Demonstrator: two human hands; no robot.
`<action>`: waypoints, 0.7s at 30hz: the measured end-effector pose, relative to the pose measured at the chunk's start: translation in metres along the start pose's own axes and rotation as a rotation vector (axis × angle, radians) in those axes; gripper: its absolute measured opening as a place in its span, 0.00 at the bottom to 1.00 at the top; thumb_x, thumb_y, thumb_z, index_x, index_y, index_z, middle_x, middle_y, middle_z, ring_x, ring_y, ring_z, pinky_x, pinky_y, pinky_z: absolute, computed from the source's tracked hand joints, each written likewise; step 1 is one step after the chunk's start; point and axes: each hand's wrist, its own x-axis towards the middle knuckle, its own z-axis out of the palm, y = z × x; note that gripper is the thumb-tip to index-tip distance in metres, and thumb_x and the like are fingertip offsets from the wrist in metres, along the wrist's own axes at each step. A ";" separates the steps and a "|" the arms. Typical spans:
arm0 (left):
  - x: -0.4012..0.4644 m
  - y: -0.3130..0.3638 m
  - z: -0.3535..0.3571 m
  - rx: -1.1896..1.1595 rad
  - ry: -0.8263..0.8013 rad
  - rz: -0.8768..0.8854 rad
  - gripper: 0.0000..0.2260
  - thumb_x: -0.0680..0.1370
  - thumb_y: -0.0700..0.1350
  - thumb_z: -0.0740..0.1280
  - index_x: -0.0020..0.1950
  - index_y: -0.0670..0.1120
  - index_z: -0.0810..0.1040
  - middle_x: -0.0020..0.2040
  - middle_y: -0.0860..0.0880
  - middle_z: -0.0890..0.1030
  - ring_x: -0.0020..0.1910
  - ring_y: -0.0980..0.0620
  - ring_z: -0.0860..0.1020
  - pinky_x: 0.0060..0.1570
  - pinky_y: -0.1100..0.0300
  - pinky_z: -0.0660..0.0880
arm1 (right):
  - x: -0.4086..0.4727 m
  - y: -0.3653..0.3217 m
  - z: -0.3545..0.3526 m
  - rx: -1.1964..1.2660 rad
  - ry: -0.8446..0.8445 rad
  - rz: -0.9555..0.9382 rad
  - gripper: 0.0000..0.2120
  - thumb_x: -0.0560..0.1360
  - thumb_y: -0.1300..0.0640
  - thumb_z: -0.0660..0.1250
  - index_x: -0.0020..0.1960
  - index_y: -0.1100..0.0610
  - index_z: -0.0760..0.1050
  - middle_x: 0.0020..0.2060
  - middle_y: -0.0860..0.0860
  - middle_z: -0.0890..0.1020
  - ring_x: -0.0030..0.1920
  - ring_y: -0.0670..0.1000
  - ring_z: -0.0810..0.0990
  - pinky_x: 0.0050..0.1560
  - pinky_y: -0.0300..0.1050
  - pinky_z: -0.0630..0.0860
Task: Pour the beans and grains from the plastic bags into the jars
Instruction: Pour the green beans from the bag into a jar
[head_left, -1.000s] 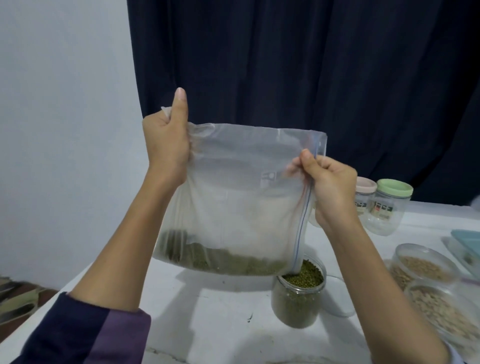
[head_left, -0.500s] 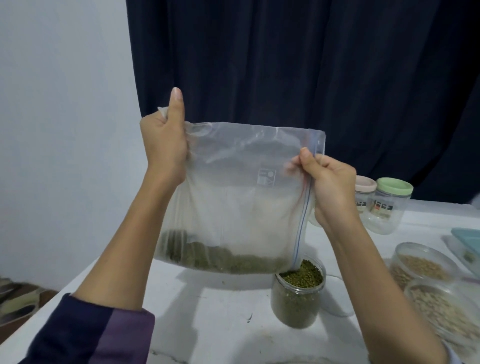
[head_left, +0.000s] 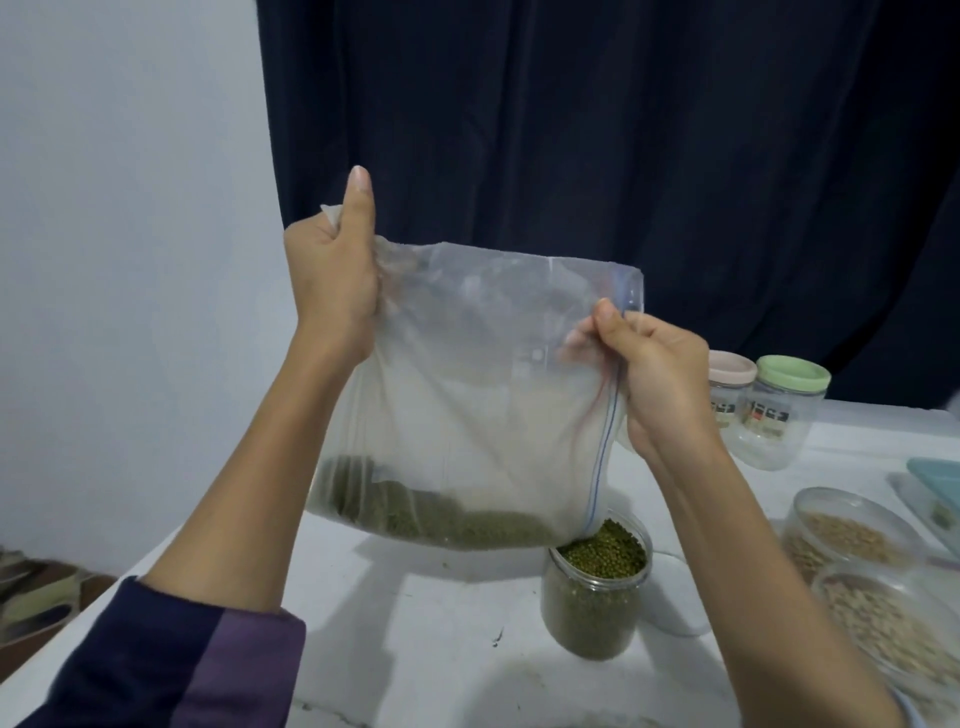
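Left hand: the left hand (head_left: 332, 280) is closed round the bag's (head_left: 467, 395) upper left corner, thumb straight up, holding that end high.
Right hand: the right hand (head_left: 654, 384) pinches the zip edge between thumb and curled fingers, part-way down the bag's right side.
Bag: it hangs in the air above the table (head_left: 415, 649), zip edge running down to its lowest corner, which sits just over the jar (head_left: 597, 592).
Beans: the beans (head_left: 441, 519) left in the bag lie along its bottom fold; the jar looks nearly brim-full.
Jar place: near the table's middle, well short of the front edge.
Doing it well: keep the low corner centred over the mouth, lift the left end slowly, and stop before the heap tops the rim.
Risk: a sudden slide would probably spill beans onto the table.
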 end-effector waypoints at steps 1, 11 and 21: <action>0.001 0.001 0.001 0.001 -0.004 0.006 0.27 0.81 0.51 0.62 0.25 0.51 0.53 0.20 0.58 0.57 0.23 0.58 0.55 0.25 0.65 0.56 | 0.000 0.000 0.000 0.010 -0.003 0.005 0.10 0.77 0.62 0.66 0.39 0.65 0.78 0.30 0.53 0.82 0.33 0.48 0.82 0.43 0.38 0.79; 0.003 0.004 0.008 0.039 -0.028 0.034 0.26 0.81 0.51 0.62 0.27 0.50 0.52 0.19 0.58 0.56 0.22 0.58 0.55 0.24 0.65 0.55 | 0.000 -0.003 -0.002 0.058 0.051 -0.018 0.11 0.77 0.63 0.65 0.37 0.63 0.78 0.27 0.50 0.82 0.31 0.47 0.81 0.42 0.41 0.81; 0.006 0.005 0.011 0.089 -0.027 0.052 0.26 0.81 0.52 0.61 0.28 0.49 0.52 0.20 0.58 0.56 0.23 0.57 0.54 0.25 0.64 0.55 | 0.001 -0.004 -0.001 0.058 0.040 -0.012 0.10 0.77 0.63 0.67 0.37 0.63 0.79 0.28 0.50 0.82 0.31 0.46 0.81 0.40 0.37 0.79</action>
